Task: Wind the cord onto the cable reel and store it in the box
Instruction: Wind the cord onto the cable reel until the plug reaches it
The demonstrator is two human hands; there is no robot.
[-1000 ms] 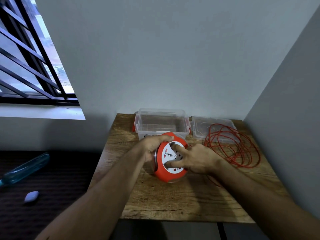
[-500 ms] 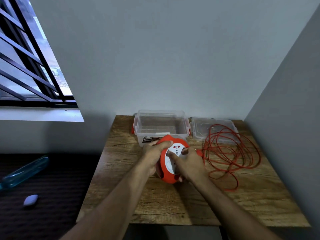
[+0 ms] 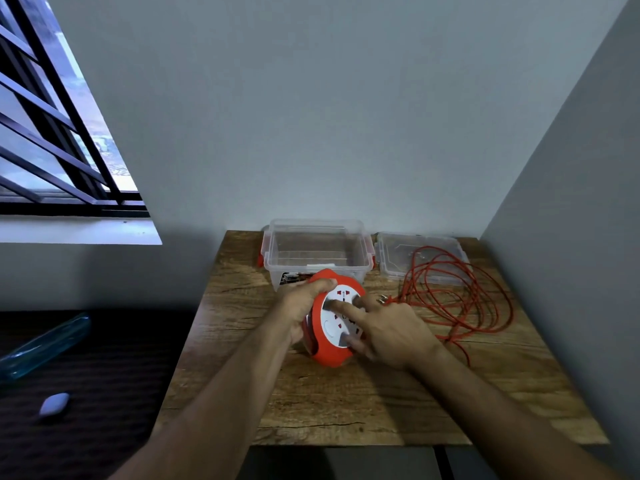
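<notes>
An orange cable reel with a white socket face stands on edge on the wooden table. My left hand grips its rim from the left and top. My right hand presses its fingers on the white face, index finger stretched across it. Loose orange cord lies in wide loops to the right, running toward the reel behind my right hand. The clear plastic box stands open just behind the reel.
The box's clear lid lies flat at the back right, partly under the cord loops. Walls close the table at the back and right. Left of the table, a blue bottle and a small pale object lie on a dark surface below a barred window.
My right hand has shifted on the reel's white face, fingers now spread across it. The cord loops have drawn in and shifted slightly. My left hand keeps its grip.
</notes>
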